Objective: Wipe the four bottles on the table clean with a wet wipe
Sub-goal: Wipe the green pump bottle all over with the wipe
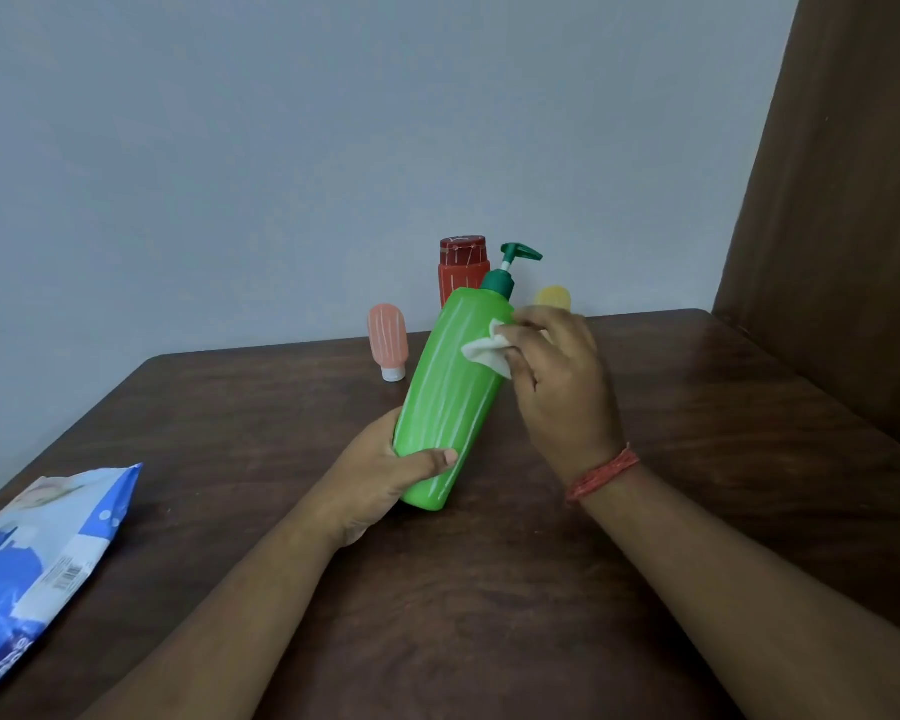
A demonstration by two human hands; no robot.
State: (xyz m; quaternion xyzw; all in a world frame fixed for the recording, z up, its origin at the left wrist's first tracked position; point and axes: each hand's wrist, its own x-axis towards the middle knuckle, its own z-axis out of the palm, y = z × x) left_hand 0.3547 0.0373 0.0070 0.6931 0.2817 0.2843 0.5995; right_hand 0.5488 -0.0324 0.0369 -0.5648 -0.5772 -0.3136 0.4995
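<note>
1. Gripped by the left hand point(385, 478) at its base: green pump bottle point(450, 387), held tilted above the table point(697, 433) near the middle, thumb across the front.
2. White wet wipe point(487, 351) was pinched by the right hand point(562, 376) and pressed to the bottle's upper side.
3. Pink bottle point(387, 340), red bottle point(461, 270) and yellow bottle point(553, 297) were stood by the far edge.
4. Blue wipes pack point(37, 569) was laid at the left edge.

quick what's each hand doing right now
Left hand: grips the lower end of the green pump bottle, tilted.
Right hand: pinches the wet wipe against the bottle's upper side.
</note>
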